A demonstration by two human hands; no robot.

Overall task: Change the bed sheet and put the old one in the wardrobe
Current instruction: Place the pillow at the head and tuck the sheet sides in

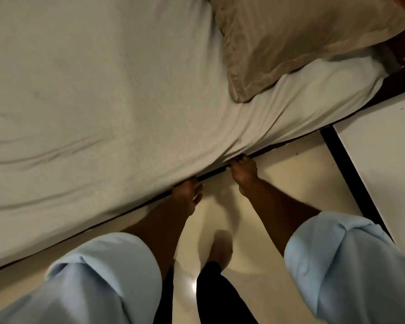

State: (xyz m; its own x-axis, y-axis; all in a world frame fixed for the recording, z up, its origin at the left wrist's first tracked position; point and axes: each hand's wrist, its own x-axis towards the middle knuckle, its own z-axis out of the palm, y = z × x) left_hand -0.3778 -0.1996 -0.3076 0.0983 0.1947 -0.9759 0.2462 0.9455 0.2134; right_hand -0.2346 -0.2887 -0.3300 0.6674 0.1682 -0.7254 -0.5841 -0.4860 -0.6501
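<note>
- bed sheet (103,90) spread across upper left and middle
- right hand (243,170), centre, fingers curled round its edge
- left hand (187,192) beside it, fingertips tucked under, grip unclear tbh
- pillow (290,38) upper right

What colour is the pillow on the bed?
The pillow is plain beige, seen best in the head view.

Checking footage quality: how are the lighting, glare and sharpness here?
Head view: dim, warm light; glare spot on the floor; foot motion-blurred; left hand and right hand soft at the sheet edge.
</note>
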